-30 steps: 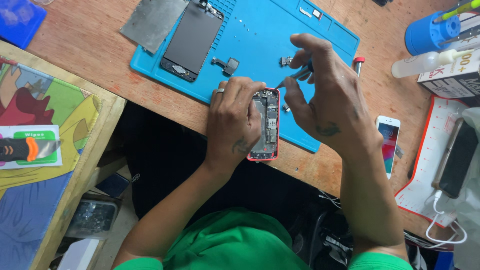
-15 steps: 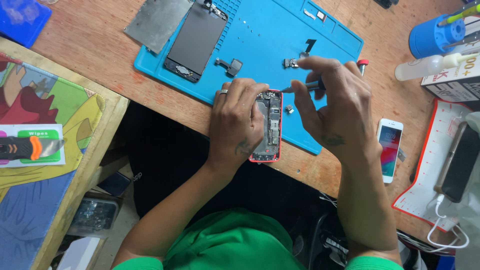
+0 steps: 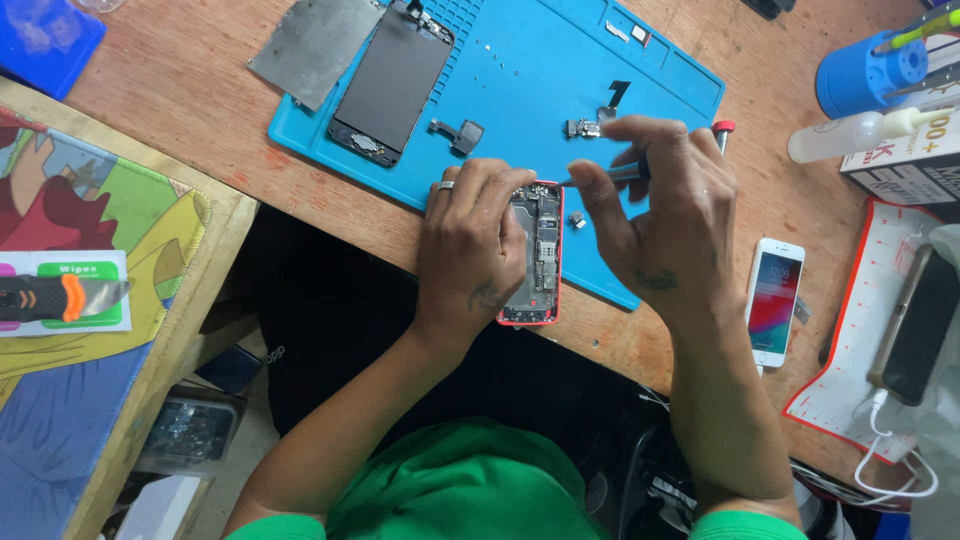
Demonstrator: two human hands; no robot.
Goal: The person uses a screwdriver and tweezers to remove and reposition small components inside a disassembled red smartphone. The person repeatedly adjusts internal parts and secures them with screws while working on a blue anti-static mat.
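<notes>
Phone [image 3: 537, 255], opened, gripped by left hand [image 3: 470, 245]; right hand [image 3: 665, 215] beside it pinches a tool [image 3: 600, 177].

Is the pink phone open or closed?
Open. The pink phone under the left hand shows bare circuit parts; its screen lies apart on the blue mat.

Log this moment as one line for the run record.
left hand: steadies opened pink phone | right hand: holds thin tool, tip at phone's top | phone: on blue mat edge | removed screen: on mat
</notes>
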